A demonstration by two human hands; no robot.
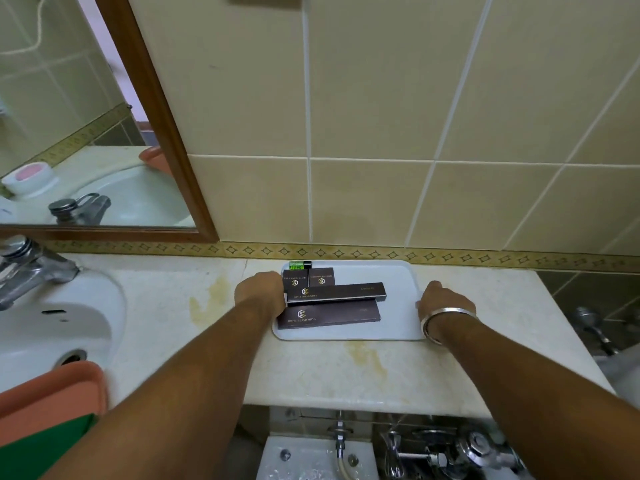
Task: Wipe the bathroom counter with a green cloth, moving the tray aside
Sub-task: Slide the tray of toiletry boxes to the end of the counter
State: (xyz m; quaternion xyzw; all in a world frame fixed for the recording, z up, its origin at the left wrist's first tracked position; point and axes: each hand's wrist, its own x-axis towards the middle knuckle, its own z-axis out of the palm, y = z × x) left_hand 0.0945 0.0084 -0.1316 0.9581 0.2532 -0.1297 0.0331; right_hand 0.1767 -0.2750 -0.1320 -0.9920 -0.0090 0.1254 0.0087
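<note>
A pale white tray point(398, 289) rests on the cream marble counter point(166, 306) against the back wall. It carries several dark brown toiletry boxes point(332, 315) and a small green bottle point(299, 265). My left hand point(259, 292) grips the tray's left edge. My right hand point(445, 301), with a metal bangle on the wrist, grips its right edge. A green cloth point(38, 448) lies at the lower left, on a salmon-coloured basin. Yellowish stains mark the counter left of the tray and in front of it.
A white sink point(59, 323) with a chrome tap point(31, 268) sits at the left. The salmon basin point(52, 393) rests on the sink's front. A wood-framed mirror point(166, 133) hangs above. The counter ends at the right; pipes and valves point(450, 452) lie below its front edge.
</note>
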